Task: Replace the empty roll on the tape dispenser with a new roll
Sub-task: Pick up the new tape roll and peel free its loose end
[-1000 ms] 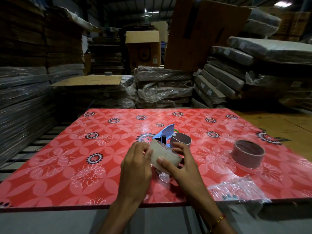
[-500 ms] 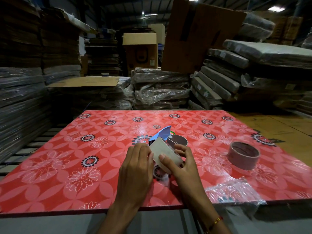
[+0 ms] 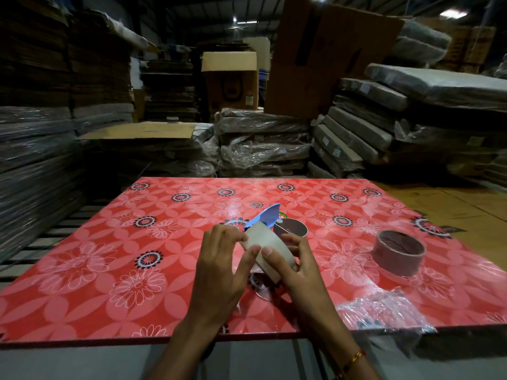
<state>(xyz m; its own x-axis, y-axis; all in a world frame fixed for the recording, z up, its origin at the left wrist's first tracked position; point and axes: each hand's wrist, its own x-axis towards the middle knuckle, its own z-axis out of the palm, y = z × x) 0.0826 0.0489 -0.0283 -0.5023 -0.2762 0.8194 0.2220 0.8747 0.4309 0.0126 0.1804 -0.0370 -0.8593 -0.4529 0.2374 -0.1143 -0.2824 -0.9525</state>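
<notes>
Your left hand [image 3: 219, 266] and right hand [image 3: 295, 266] both grip the new tape roll [image 3: 267, 249] above the bench [image 3: 109, 270]. The blue dispenser [image 3: 266, 216] lies just behind it.

tape roll [image 3: 267, 249] tilted further edge-on than before | left hand [image 3: 222, 267] thumb now on its face

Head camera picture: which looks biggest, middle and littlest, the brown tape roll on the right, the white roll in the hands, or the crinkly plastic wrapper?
1. Plastic wrapper, though it's nearest the camera.
2-3. White roll and brown tape roll look alike.
</notes>
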